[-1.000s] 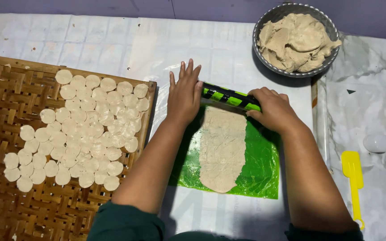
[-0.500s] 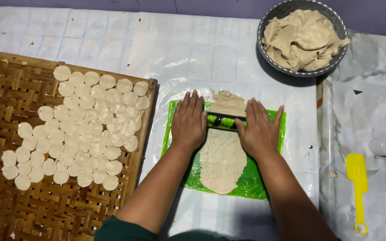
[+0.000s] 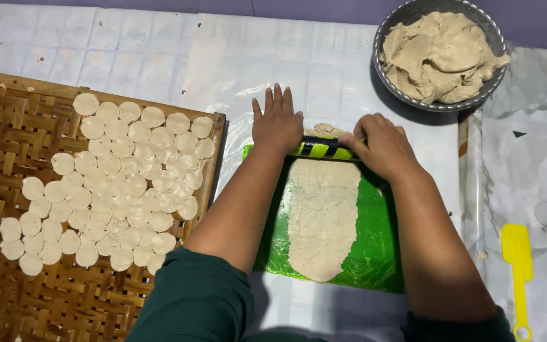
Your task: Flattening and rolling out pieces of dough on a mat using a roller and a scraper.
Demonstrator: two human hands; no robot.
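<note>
Under both hands (image 3: 278,123) (image 3: 381,145), a striped roller (image 3: 322,149) presses the dough sheet (image 3: 321,218).

You are getting even, soft overhead light, sharp focus throughout, faint glare shimmering on the clear plastic table cover (image 3: 159,57).

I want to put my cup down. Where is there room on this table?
The white covering is bare behind the woven tray, left of the metal dough bowl. There's another bare strip between the green sheet and the yellow spatula. The tray's middle is crowded with dough discs.
</note>
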